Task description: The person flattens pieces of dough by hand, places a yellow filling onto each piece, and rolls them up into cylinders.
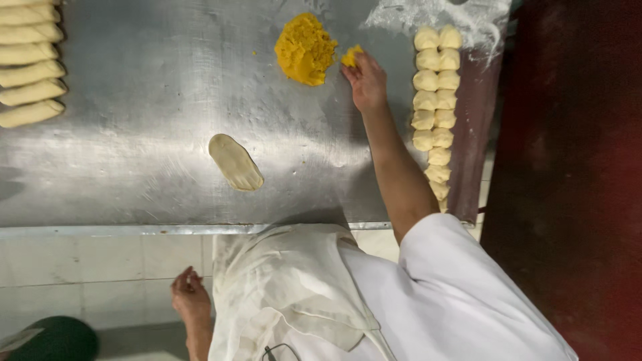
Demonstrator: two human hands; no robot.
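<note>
Dough work seen from above on a steel bench (134, 80): the right hand (366, 81) reaches far across, fingertips pinched around a small lump of yellow filling (352, 56) just right of the filling mound (305, 49). A flattened oval of dough (235, 162) lies nearer the body and to that hand's left, its long axis slanting. The left hand (190, 297) hangs loosely curled below the bench edge, holding nothing, farther from the oval.

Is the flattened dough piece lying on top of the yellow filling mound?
No, the flattened dough piece lies alone on the steel table, apart from the yellow filling mound.
</note>
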